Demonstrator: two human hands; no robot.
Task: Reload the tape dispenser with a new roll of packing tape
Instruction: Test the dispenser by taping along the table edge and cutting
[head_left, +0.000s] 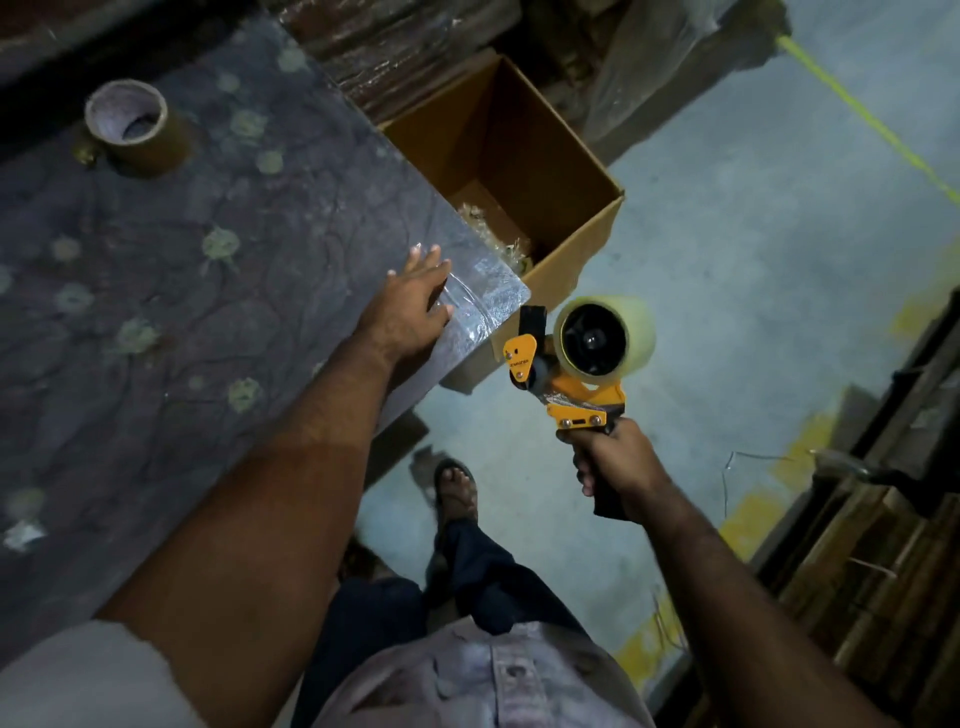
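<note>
Head view: my right hand (615, 462) gripped the loaded tape dispenser (574, 364) off the surface (156, 312), left hand (410, 306) spread flat there; I judged the loose tape end could snag.

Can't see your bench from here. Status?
Right hand grips dispenser, clear roll mounted. Left hand flat on table corner. Nothing blocking.

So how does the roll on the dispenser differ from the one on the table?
The dispenser roll is pale and clear; the table roll is brown. The dispenser roll is mounted on a black hub, in the air; the table roll stands loose on end, its hollow core open. Both are tape rolls.
</note>
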